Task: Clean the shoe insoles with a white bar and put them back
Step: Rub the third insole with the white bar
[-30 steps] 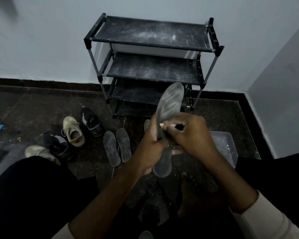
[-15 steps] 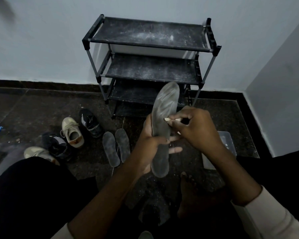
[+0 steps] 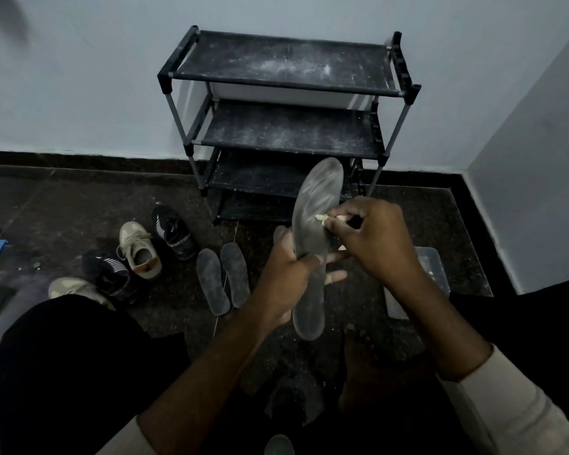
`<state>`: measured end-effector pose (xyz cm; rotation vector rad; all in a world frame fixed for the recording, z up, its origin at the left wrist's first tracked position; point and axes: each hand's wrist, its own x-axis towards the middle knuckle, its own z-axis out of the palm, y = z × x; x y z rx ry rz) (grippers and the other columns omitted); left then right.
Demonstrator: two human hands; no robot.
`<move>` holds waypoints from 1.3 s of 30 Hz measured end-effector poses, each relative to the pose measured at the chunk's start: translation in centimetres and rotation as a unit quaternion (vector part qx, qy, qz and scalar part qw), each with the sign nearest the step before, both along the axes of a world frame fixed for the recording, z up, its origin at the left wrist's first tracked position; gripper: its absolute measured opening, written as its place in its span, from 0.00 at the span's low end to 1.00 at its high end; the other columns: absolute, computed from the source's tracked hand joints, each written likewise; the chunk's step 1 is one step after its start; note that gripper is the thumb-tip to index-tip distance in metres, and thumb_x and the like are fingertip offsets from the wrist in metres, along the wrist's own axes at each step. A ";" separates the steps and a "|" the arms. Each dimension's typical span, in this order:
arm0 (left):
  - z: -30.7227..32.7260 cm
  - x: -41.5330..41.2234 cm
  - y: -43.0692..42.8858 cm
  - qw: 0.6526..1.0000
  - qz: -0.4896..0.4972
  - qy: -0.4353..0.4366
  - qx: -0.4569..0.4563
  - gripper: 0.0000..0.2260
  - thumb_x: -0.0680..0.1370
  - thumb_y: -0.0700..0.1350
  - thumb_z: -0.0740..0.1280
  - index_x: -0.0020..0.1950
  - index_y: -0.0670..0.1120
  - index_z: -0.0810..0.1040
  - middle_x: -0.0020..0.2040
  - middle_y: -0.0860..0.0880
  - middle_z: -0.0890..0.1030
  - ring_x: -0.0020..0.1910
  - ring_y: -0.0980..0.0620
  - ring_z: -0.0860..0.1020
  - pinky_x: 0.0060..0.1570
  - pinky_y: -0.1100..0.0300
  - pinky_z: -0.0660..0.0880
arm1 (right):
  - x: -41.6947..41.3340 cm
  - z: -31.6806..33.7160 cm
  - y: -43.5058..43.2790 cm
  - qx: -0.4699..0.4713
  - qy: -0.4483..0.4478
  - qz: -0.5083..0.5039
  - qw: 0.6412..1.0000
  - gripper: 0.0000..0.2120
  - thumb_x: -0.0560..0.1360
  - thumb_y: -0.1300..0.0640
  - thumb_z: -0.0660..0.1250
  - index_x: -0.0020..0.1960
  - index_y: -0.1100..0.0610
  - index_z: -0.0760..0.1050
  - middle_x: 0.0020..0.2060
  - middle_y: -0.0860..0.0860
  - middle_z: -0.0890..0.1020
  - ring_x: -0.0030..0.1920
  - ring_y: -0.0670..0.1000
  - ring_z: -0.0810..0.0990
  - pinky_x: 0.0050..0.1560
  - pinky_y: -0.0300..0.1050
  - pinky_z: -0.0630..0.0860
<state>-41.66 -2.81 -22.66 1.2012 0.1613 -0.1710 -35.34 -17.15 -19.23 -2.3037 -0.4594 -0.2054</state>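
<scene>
Shoe rack [image 3: 289, 139] against wall [image 3: 79, 77]. Shoes [image 3: 139, 251] on floor [image 3: 63, 208] front-left of it, pair of insoles [image 3: 212, 280] just in front, raised insole [image 3: 312, 218] before its lower shelves, tub [image 3: 430, 261] front-right.

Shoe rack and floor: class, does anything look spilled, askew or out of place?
Yes. White powder dusts the shelves of the shoe rack, thickest on top. The shoes lie jumbled on the floor to its left, not on the shelves.
</scene>
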 end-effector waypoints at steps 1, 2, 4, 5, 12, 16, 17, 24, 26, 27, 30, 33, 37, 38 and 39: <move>0.0 0.0 -0.1 1.000 0.001 -0.004 0.002 0.26 0.82 0.26 0.57 0.77 0.47 0.66 0.71 0.44 0.77 0.64 0.43 0.82 0.57 0.40 0.81 | -0.1 0.0 0.1 0.001 -0.003 0.007 1.000 0.04 0.75 0.58 0.75 0.50 0.55 0.86 0.43 0.47 0.85 0.41 0.41 0.82 0.44 0.36 0.78; -0.1 0.0 -0.1 1.000 0.005 -0.008 0.002 0.26 0.82 0.26 0.57 0.77 0.47 0.67 0.71 0.44 0.77 0.65 0.43 0.81 0.57 0.40 0.81 | -0.4 -0.1 0.2 0.001 0.002 0.025 1.000 0.04 0.76 0.58 0.75 0.50 0.55 0.86 0.42 0.47 0.85 0.41 0.40 0.82 0.42 0.35 0.78; -0.2 0.1 0.2 1.000 0.023 -0.011 -0.002 0.25 0.82 0.27 0.58 0.76 0.46 0.68 0.69 0.43 0.78 0.65 0.44 0.81 0.55 0.41 0.82 | -0.8 -0.3 0.3 -0.008 0.033 0.065 0.997 0.04 0.75 0.59 0.75 0.50 0.55 0.86 0.42 0.46 0.84 0.40 0.37 0.81 0.39 0.28 0.75; -0.2 0.2 0.4 0.999 0.034 -0.007 -0.006 0.25 0.82 0.27 0.58 0.76 0.45 0.68 0.69 0.43 0.79 0.64 0.43 0.81 0.54 0.43 0.83 | -0.7 -0.4 0.1 -0.016 0.035 0.067 0.997 0.04 0.75 0.59 0.75 0.50 0.54 0.86 0.42 0.45 0.85 0.40 0.36 0.81 0.39 0.26 0.73; -0.4 0.2 -0.1 1.000 0.015 0.001 -0.007 0.26 0.81 0.26 0.57 0.76 0.46 0.68 0.71 0.42 0.77 0.64 0.42 0.82 0.55 0.40 0.82 | 0.0 -0.6 0.3 0.016 -0.009 0.006 1.000 0.05 0.75 0.59 0.75 0.50 0.55 0.86 0.44 0.46 0.85 0.42 0.40 0.82 0.45 0.32 0.77; -0.6 0.2 0.5 0.999 0.038 0.003 0.007 0.23 0.81 0.27 0.58 0.73 0.45 0.70 0.68 0.42 0.79 0.64 0.43 0.82 0.56 0.37 0.81 | -1.0 -1.1 0.7 -0.007 0.027 0.061 0.998 0.04 0.75 0.60 0.75 0.50 0.55 0.86 0.43 0.45 0.85 0.42 0.38 0.81 0.43 0.27 0.75; -0.6 0.2 0.5 0.999 0.037 0.004 0.001 0.24 0.82 0.27 0.58 0.74 0.45 0.69 0.69 0.42 0.78 0.63 0.43 0.82 0.56 0.38 0.81 | -0.6 -1.1 0.4 -0.001 0.023 0.047 0.999 0.04 0.75 0.60 0.75 0.50 0.55 0.86 0.43 0.45 0.85 0.42 0.38 0.81 0.43 0.27 0.74; -0.3 0.2 0.4 0.999 0.035 -0.003 -0.019 0.24 0.82 0.26 0.57 0.75 0.45 0.69 0.69 0.42 0.78 0.62 0.44 0.83 0.53 0.43 0.83 | -0.5 -0.9 0.4 0.012 0.036 0.064 0.997 0.04 0.75 0.61 0.75 0.49 0.56 0.86 0.43 0.47 0.85 0.43 0.40 0.83 0.41 0.27 0.75; -0.2 0.2 0.5 0.999 0.034 -0.002 -0.017 0.24 0.82 0.26 0.57 0.74 0.45 0.70 0.68 0.42 0.79 0.62 0.44 0.83 0.52 0.44 0.83 | -0.6 -1.1 0.1 0.012 0.053 0.083 0.995 0.03 0.74 0.62 0.76 0.48 0.57 0.86 0.42 0.47 0.85 0.43 0.40 0.83 0.40 0.25 0.74; -0.2 0.2 0.4 0.999 0.028 -0.002 -0.021 0.24 0.82 0.26 0.57 0.75 0.44 0.69 0.69 0.41 0.78 0.62 0.43 0.83 0.53 0.42 0.83 | -0.2 -1.1 -0.1 0.013 0.040 0.069 0.997 0.03 0.73 0.62 0.76 0.47 0.56 0.86 0.42 0.47 0.85 0.42 0.40 0.83 0.40 0.26 0.74; -0.2 0.1 0.1 1.000 0.015 0.001 -0.024 0.26 0.81 0.26 0.57 0.76 0.45 0.67 0.70 0.40 0.76 0.61 0.40 0.83 0.54 0.40 0.82 | 0.6 -1.0 -0.4 0.035 -0.013 0.014 0.999 0.04 0.74 0.61 0.76 0.49 0.55 0.86 0.42 0.46 0.85 0.42 0.41 0.82 0.44 0.33 0.77; -0.3 0.2 0.3 0.999 0.018 0.001 -0.034 0.25 0.81 0.26 0.58 0.76 0.45 0.67 0.71 0.40 0.76 0.63 0.42 0.82 0.54 0.39 0.82 | -0.2 -1.2 0.2 0.020 -0.016 0.035 0.999 0.05 0.75 0.60 0.75 0.51 0.56 0.86 0.44 0.47 0.85 0.43 0.42 0.82 0.45 0.37 0.79; -0.3 0.2 0.3 0.999 0.013 0.006 -0.031 0.26 0.82 0.26 0.57 0.76 0.46 0.67 0.70 0.41 0.77 0.62 0.40 0.82 0.55 0.38 0.81 | 0.1 -1.3 -0.1 0.034 0.009 0.035 0.999 0.03 0.74 0.58 0.76 0.48 0.55 0.86 0.42 0.45 0.85 0.41 0.41 0.82 0.44 0.44 0.81; -0.2 0.1 0.2 0.999 0.008 0.006 -0.030 0.27 0.82 0.26 0.57 0.77 0.47 0.66 0.70 0.41 0.77 0.61 0.39 0.83 0.56 0.37 0.81 | 0.6 -1.2 -0.4 0.048 0.001 0.006 0.999 0.03 0.74 0.58 0.76 0.47 0.55 0.86 0.41 0.45 0.85 0.40 0.41 0.82 0.44 0.45 0.81; -0.2 0.1 0.1 1.000 0.002 0.005 -0.028 0.27 0.82 0.26 0.57 0.77 0.48 0.66 0.69 0.41 0.78 0.61 0.38 0.83 0.56 0.37 0.81 | 0.9 -1.1 -0.5 0.058 -0.008 -0.014 0.998 0.03 0.74 0.58 0.76 0.47 0.54 0.86 0.42 0.45 0.85 0.40 0.41 0.82 0.44 0.45 0.81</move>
